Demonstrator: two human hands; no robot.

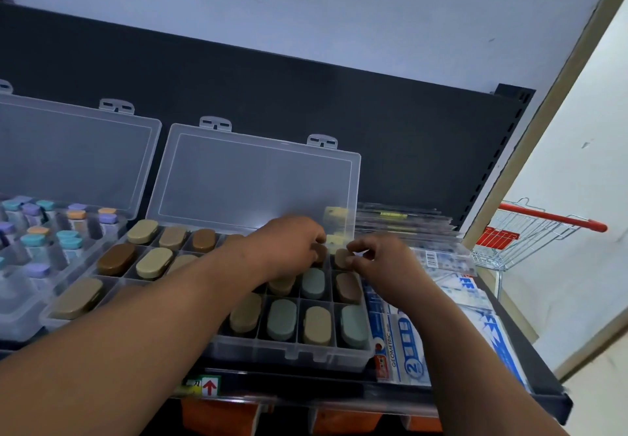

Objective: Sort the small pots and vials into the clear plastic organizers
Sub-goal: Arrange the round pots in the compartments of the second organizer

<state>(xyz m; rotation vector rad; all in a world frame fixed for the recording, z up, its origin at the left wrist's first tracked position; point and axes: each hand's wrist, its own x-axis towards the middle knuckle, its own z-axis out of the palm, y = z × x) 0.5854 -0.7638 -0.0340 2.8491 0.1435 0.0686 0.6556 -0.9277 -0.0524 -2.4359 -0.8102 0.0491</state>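
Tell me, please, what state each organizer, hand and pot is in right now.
Right organizer, lid open and propped upright, most compartments filled.
Left organizer, lid open, holding vials.
Vials, upright, capped.
Left hand, fingers curled over a brown pot.
Right hand, pinching a tan pot at the back row.
Small cart, standing upright.

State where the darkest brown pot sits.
Head view, left of centre: the darkest brown pot lies at the open organizer's left end, between a tan pot and the vials.
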